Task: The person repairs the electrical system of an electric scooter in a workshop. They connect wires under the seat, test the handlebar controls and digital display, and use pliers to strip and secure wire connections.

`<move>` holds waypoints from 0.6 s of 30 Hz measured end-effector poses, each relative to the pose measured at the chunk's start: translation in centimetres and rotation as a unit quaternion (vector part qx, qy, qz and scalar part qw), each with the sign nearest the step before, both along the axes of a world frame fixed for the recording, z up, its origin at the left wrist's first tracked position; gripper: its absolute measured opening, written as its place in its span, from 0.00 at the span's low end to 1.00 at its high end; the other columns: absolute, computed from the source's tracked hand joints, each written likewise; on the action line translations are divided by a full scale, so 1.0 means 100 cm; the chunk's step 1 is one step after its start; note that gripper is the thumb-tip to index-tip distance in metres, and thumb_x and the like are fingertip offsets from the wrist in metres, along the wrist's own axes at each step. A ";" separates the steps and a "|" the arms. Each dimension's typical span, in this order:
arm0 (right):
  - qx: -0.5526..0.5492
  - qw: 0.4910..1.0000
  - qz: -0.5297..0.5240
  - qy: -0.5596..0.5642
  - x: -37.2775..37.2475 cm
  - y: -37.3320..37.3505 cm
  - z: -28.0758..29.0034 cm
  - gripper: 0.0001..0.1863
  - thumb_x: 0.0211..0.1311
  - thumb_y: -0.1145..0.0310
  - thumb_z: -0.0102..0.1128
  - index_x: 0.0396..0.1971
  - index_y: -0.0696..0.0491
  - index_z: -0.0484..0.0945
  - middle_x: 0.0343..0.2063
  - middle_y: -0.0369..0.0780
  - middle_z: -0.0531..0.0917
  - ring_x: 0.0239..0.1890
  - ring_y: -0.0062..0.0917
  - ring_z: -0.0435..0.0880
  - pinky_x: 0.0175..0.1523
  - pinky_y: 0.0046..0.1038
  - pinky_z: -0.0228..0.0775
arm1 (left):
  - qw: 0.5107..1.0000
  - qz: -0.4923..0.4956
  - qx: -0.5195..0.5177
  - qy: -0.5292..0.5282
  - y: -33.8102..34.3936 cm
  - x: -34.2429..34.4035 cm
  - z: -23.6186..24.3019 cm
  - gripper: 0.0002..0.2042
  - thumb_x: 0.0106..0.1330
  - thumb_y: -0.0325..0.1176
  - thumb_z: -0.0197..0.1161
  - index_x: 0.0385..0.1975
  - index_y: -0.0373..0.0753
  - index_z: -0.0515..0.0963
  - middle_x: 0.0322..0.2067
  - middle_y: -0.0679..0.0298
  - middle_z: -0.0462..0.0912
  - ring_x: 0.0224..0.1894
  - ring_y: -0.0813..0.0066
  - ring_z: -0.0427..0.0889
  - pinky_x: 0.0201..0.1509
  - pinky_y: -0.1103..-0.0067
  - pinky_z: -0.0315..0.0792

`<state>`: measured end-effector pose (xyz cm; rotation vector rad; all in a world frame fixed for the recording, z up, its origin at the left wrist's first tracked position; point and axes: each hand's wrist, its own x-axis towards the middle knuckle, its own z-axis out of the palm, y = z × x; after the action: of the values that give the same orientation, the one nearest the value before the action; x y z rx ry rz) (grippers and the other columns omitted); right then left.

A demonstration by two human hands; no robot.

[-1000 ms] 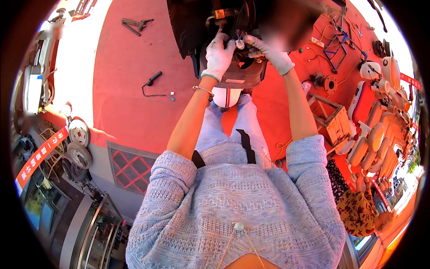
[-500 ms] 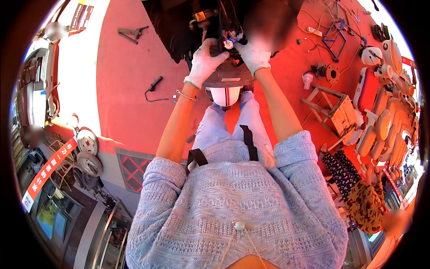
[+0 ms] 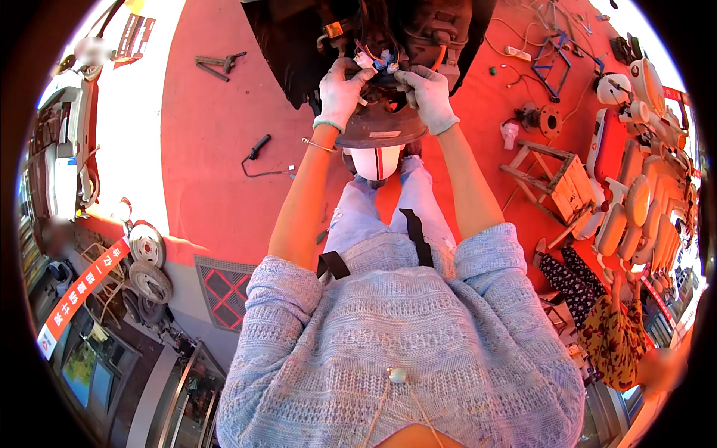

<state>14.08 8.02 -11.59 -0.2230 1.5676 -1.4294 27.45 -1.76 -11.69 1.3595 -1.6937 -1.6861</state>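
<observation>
Both my hands wear white gloves and reach into the opened front of a scooter (image 3: 280, 52) between dark body panels. My left hand (image 3: 340, 95) has its thumb and fingers closed at a white wire connector (image 3: 364, 60) at the end of the wiring. Opposite it, the fingers of my right hand (image 3: 429, 95) are pinched together beside a blue-and-white connector (image 3: 388, 63); what they hold is hidden. Coloured wires run down between the hands. Below lie a dark curved panel (image 3: 377, 133) and a white part with dark and red stripes (image 3: 375, 161).
On the red floor to the left lie a metal tool (image 3: 219, 63) and a black-handled item with a cord (image 3: 258, 147). To the right stand a wooden stool (image 3: 556, 183), a blue metal frame (image 3: 553, 67) and several seats (image 3: 635, 209). A person (image 3: 609, 328) is at the lower right.
My right hand has drawn back slightly and its fingers have come together. The connectors now show more fully between my hands, and the white one sits closer to my left fingertips.
</observation>
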 end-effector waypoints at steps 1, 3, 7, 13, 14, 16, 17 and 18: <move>0.020 0.998 0.004 0.065 -0.001 -0.004 0.004 0.10 0.55 0.66 0.61 0.24 0.58 0.75 0.17 0.36 0.78 0.12 0.12 0.66 0.17 0.13 0.53 | 1.000 0.008 -0.013 -0.007 0.003 -0.001 -0.002 0.13 0.55 0.35 0.67 0.34 0.34 0.75 0.27 0.65 0.79 0.28 0.82 0.77 0.29 0.82 0.72; 0.078 0.981 0.029 0.177 -0.009 -0.011 0.004 0.17 0.51 0.60 0.63 0.28 0.61 0.77 0.21 0.41 0.81 0.21 0.24 0.82 0.27 0.24 0.72 | 0.999 0.021 -0.042 -0.017 0.006 -0.006 -0.013 0.15 0.54 0.35 0.67 0.37 0.34 0.75 0.28 0.64 0.80 0.28 0.81 0.78 0.30 0.80 0.73; 0.202 0.819 0.149 0.515 -0.020 -0.026 0.000 0.17 0.50 0.59 0.62 0.33 0.57 0.78 0.21 0.44 0.82 0.22 0.33 0.83 0.39 0.33 0.73 | 0.990 0.015 -0.127 -0.062 0.009 -0.012 -0.025 0.20 0.51 0.31 0.68 0.44 0.33 0.74 0.30 0.63 0.81 0.28 0.82 0.78 0.32 0.83 0.73; 0.117 0.947 0.118 0.275 -0.017 -0.019 0.014 0.10 0.51 0.67 0.60 0.29 0.58 0.78 0.17 0.41 0.81 0.18 0.24 0.81 0.30 0.26 0.73 | 0.998 -0.020 -0.059 0.022 0.000 -0.004 -0.029 0.20 0.54 0.30 0.66 0.45 0.30 0.72 0.29 0.66 0.80 0.28 0.83 0.77 0.29 0.84 0.72; 0.103 0.962 0.099 0.234 -0.015 -0.017 0.010 0.09 0.51 0.69 0.59 0.29 0.59 0.78 0.16 0.41 0.81 0.18 0.23 0.81 0.28 0.24 0.73 | 0.998 -0.016 -0.063 0.019 -0.001 -0.003 -0.030 0.19 0.54 0.30 0.66 0.45 0.30 0.72 0.29 0.67 0.80 0.28 0.83 0.77 0.30 0.85 0.72; 0.065 0.986 0.009 0.155 -0.014 -0.017 0.003 0.07 0.53 0.72 0.59 0.28 0.61 0.78 0.16 0.39 0.79 0.17 0.19 0.79 0.23 0.20 0.70 | 0.994 -0.001 -0.105 -0.027 -0.002 -0.004 -0.031 0.17 0.53 0.35 0.65 0.41 0.32 0.75 0.29 0.61 0.81 0.28 0.74 0.79 0.34 0.80 0.72; 0.050 0.992 -0.042 0.107 -0.009 -0.017 0.005 0.06 0.53 0.73 0.59 0.27 0.61 0.78 0.17 0.39 0.79 0.16 0.19 0.78 0.23 0.20 0.70 | 0.991 0.011 -0.128 -0.047 0.002 -0.004 -0.019 0.17 0.52 0.38 0.65 0.38 0.34 0.77 0.28 0.58 0.82 0.27 0.69 0.80 0.34 0.77 0.73; 0.034 0.993 -0.092 0.058 -0.003 -0.017 0.007 0.06 0.53 0.73 0.59 0.26 0.62 0.77 0.17 0.39 0.79 0.16 0.19 0.78 0.22 0.19 0.69 | 0.986 0.023 -0.152 -0.066 0.005 -0.005 -0.012 0.17 0.51 0.41 0.66 0.36 0.35 0.78 0.28 0.56 0.82 0.27 0.65 0.80 0.35 0.75 0.73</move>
<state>13.76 6.27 -10.89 -0.1245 1.7672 -1.5238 26.93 -1.23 -12.85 1.3744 -1.8852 -1.2723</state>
